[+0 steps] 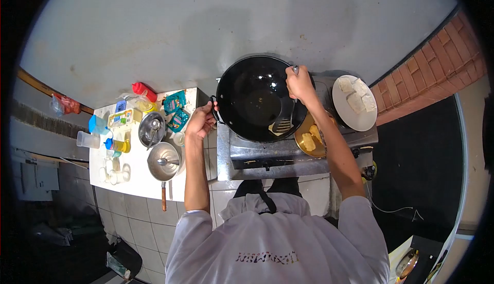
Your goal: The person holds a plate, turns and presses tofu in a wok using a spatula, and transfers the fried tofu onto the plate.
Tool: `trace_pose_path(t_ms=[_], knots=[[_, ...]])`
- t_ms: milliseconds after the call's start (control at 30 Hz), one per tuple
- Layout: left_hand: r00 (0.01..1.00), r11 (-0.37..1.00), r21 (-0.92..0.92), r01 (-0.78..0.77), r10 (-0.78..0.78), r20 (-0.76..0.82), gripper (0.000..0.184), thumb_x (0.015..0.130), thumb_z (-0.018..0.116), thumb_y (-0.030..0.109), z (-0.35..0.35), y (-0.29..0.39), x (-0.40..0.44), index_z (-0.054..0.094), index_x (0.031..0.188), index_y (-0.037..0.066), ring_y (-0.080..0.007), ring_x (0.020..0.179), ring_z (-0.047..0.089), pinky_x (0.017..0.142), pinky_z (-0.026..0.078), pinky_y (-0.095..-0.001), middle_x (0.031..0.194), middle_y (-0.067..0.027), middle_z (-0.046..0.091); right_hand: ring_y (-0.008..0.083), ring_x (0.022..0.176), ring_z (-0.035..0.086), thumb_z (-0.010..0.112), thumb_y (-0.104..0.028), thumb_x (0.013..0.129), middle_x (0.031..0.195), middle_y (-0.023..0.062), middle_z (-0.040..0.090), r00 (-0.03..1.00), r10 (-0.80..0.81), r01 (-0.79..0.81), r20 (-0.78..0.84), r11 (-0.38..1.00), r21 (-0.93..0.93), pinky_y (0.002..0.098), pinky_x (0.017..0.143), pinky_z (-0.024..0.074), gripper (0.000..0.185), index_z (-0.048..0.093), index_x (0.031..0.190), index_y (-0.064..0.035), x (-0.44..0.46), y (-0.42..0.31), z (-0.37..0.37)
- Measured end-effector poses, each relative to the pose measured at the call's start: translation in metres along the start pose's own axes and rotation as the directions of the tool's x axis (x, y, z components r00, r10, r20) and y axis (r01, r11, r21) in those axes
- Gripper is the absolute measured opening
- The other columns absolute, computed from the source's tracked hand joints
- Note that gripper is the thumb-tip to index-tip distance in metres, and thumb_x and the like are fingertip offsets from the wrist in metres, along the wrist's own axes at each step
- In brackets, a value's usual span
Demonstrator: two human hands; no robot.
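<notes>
A large black wok [247, 85] stands on the stove, with a dark shiny inside. My left hand [200, 122] is closed around its left loop handle. The handle of a slotted turner [283, 124] is in my right hand [301, 84], above the wok's right side. Its slotted head is low in the wok near the front wall, against a pale piece of food [272, 129]; whether the piece rests on the blade or beneath it I cannot tell. Beside the wok, partly behind my right forearm, a yellowish bowl [314, 152] holds golden pieces [309, 142].
On the stove's right side sits a white plate [366, 122] with several pale flat slabs [356, 101]. The left counter [139, 188] carries a saucepan [163, 161], a metal bowl [152, 129], green packets [177, 111], bottles and cups. A grey wall [154, 37] rises behind the wok.
</notes>
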State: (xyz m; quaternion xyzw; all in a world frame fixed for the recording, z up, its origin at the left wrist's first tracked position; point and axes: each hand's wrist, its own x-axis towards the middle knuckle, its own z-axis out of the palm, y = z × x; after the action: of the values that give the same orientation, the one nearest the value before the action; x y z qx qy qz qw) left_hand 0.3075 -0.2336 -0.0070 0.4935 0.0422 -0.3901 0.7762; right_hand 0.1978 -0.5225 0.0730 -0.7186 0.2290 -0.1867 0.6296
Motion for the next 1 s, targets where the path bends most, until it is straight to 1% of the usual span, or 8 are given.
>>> trace_pose_path(t_ms=[133, 233, 300, 433, 633, 700, 833, 1000], knots=[[1.000, 0.999, 0.048, 0.005, -0.004, -0.004, 0.019, 0.095, 0.046, 0.019, 0.000, 0.001, 0.000, 0.057, 0.097, 0.003, -0.0004, 0.049, 0.032, 0.043, 0.025, -0.0158, 0.077, 0.0009, 0.058, 0.0173, 0.036, 0.044, 0.048, -0.016, 0.083, 0.047, 0.0071, 0.041, 0.995, 0.019, -0.029, -0.102, 0.995, -0.100, 0.0340, 0.032, 0.0331, 0.033, 0.039, 0.055, 0.0000, 0.009, 0.013, -0.003], [1.000, 0.999, 0.025, -0.028, 0.028, 0.009, 0.019, 0.094, 0.048, 0.020, -0.002, -0.003, 0.003, 0.058, 0.096, 0.004, -0.0001, 0.049, 0.032, 0.043, 0.024, -0.0156, 0.076, 0.0023, 0.059, 0.0180, 0.042, 0.048, 0.050, -0.019, 0.083, 0.054, 0.0097, 0.046, 0.991, 0.101, -0.093, 0.085, 0.991, -0.098, 0.0344, 0.036, 0.0374, 0.027, 0.045, 0.070, 0.0041, 0.006, 0.005, -0.006], [0.999, 0.999, 0.037, -0.037, 0.036, 0.016, 0.019, 0.095, 0.048, 0.020, -0.003, -0.004, 0.003, 0.058, 0.096, 0.004, -0.0004, 0.049, 0.033, 0.043, 0.025, -0.0158, 0.076, 0.0027, 0.058, 0.0192, 0.045, 0.050, 0.051, -0.021, 0.083, 0.059, 0.0110, 0.049, 0.996, 0.082, -0.088, -0.045, 0.987, -0.135, 0.0354, 0.040, 0.0406, 0.028, 0.045, 0.081, 0.0070, 0.007, 0.012, -0.002], [0.999, 0.997, 0.058, -0.045, 0.044, 0.020, 0.020, 0.096, 0.046, 0.022, -0.003, -0.006, 0.004, 0.058, 0.095, 0.005, -0.0013, 0.050, 0.036, 0.045, 0.028, -0.0167, 0.075, 0.0032, 0.058, 0.0205, 0.044, 0.050, 0.051, -0.021, 0.083, 0.057, 0.0109, 0.049, 0.989, 0.144, -0.141, 0.019, 0.986, -0.092, 0.0361, 0.041, 0.0415, 0.028, 0.046, 0.081, 0.0071, 0.005, 0.005, -0.008], [0.998, 0.998, 0.050, -0.042, 0.044, -0.040, 0.021, 0.096, 0.044, 0.021, 0.006, -0.004, -0.001, 0.057, 0.095, 0.006, -0.0017, 0.053, 0.041, 0.047, 0.029, -0.0173, 0.077, 0.0029, 0.058, 0.0182, 0.039, 0.047, 0.050, -0.019, 0.083, 0.052, 0.0076, 0.046, 0.988, 0.126, -0.133, -0.090, 0.989, -0.065, 0.0341, 0.035, 0.0355, 0.027, 0.043, 0.066, 0.0018, 0.000, 0.006, -0.009], [0.999, 0.999, 0.042, -0.035, 0.036, -0.025, 0.020, 0.096, 0.044, 0.021, 0.002, -0.005, 0.003, 0.057, 0.095, 0.006, -0.0018, 0.054, 0.042, 0.047, 0.029, -0.0172, 0.077, 0.0027, 0.058, 0.0079, 0.029, 0.025, 0.043, -0.013, 0.087, 0.042, -0.0030, 0.028, 0.995, 0.088, -0.085, -0.036, 0.994, 0.065, 0.0274, 0.028, 0.0196, 0.028, 0.033, 0.061, -0.0100, -0.004, 0.003, -0.009], [0.999, 0.998, 0.042, -0.036, 0.035, 0.028, 0.020, 0.096, 0.044, 0.021, 0.003, -0.001, -0.001, 0.057, 0.095, 0.005, -0.0019, 0.056, 0.043, 0.047, 0.029, -0.0163, 0.078, 0.0024, 0.058, 0.0081, 0.030, 0.026, 0.043, -0.013, 0.087, 0.042, -0.0027, 0.028, 0.994, 0.107, -0.103, -0.019, 0.986, 0.131, 0.0276, 0.028, 0.0204, 0.026, 0.035, 0.062, -0.0094, -0.008, -0.002, -0.015], [0.999, 0.998, 0.030, -0.048, 0.047, 0.016, 0.020, 0.096, 0.045, 0.021, 0.000, -0.005, 0.003, 0.057, 0.096, 0.005, -0.0013, 0.055, 0.042, 0.046, 0.028, -0.0157, 0.077, 0.0027, 0.058, 0.0138, 0.031, 0.038, 0.046, -0.015, 0.085, 0.043, 0.0035, 0.039, 0.993, 0.116, -0.115, -0.012, 0.992, 0.049, 0.0309, 0.029, 0.0293, 0.034, 0.038, 0.054, -0.0040, -0.006, -0.003, -0.015]])
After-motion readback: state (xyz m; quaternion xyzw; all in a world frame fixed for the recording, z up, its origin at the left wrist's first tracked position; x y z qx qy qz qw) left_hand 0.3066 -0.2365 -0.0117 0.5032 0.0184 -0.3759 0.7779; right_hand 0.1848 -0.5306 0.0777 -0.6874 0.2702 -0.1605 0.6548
